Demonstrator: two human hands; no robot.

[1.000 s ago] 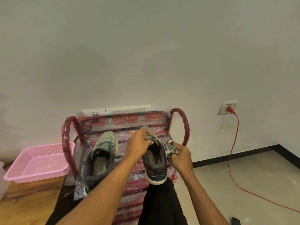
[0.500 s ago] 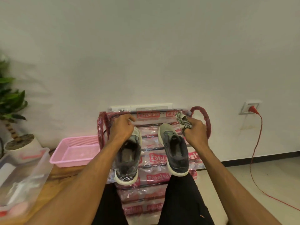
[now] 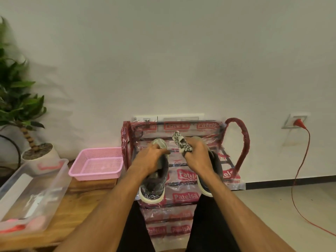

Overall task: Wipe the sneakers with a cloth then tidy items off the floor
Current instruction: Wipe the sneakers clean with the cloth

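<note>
Two grey-green sneakers with pale soles lie side by side on the top shelf of a red, plastic-wrapped shoe rack [image 3: 238,148]. My left hand [image 3: 150,161] grips the left sneaker [image 3: 154,186] around its opening. My right hand [image 3: 197,157] rests over the right sneaker [image 3: 209,184] and pinches a patterned grey-and-white cloth [image 3: 181,143], which sticks up between the two shoes. Much of the right sneaker is hidden under my hand and forearm.
A pink mesh basket [image 3: 96,163] and a clear plastic tub [image 3: 31,193] sit on a low wooden surface [image 3: 76,211] at left, beside a potted plant [image 3: 23,113]. A red cable [image 3: 298,170] runs from a wall socket [image 3: 295,120] down across the tiled floor at right.
The left hand went from the right sneaker to the left one. The right hand with the cloth came down onto the right sneaker. Both shoes now lie apart on the rack; the view panned left.
</note>
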